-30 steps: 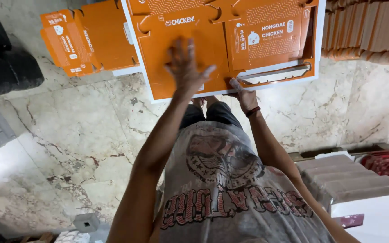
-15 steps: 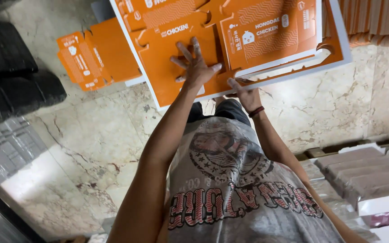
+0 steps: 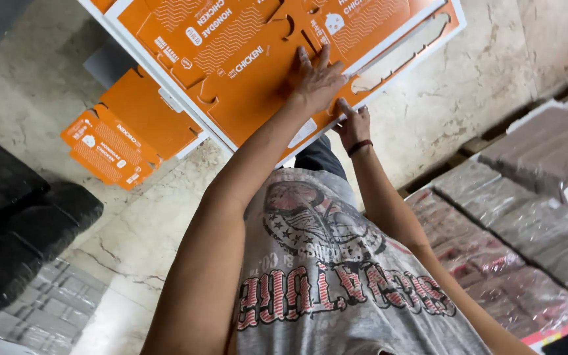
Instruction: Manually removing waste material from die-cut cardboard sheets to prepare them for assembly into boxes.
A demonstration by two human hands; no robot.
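So there's this big flat orange die-cut cardboard sheet with a white border [image 3: 231, 72], basically an unfolded takeaway box blank, lying on the pale marble floor [image 3: 428, 125] right in front of the person. The left hand [image 3: 317, 82] is pressed flat on it with the fingers [image 3: 305, 60] spread apart, palm down, not gripping anything. Just below and to the side of those fingers, the right hand [image 3: 353, 121] sits at the sheet's near edge; its fingers look curled together on the white border, though I can't tell how tight the pinch is. Off past the left hand's side there's a smaller orange folded carton blank [image 3: 116, 141] on the floor, partly tucked under the big sheet. Plastic-wrapped stacks [image 3: 494, 217] sit over by the right arm, and black bundles [image 3: 14, 223] lie well apart on the other side.
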